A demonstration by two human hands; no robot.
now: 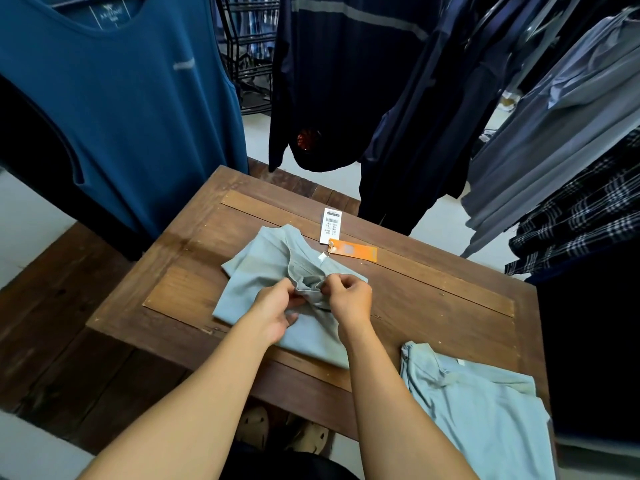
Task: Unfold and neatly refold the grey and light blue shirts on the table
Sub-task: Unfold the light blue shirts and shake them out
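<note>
Mid wooden tabletop [433,289] | folded grey shirt [256,271], long axis running away from me | fingers of my left hand [277,306] and right hand [348,299] both pinching its collar | light blue shirt [485,410] near-right, closer to right hand

Shirt [256,271] mid table [433,289]; tags [346,240] just behind; 2nd shirt [485,410] near-R corner.

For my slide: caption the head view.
Left hand and right hand pinch the grey shirt at its collar; light blue shirt beside.

Centre shirt [249,282] grey-ish, maybe; rt shirt [485,417] lt blue; tag [356,251] orange.
</note>
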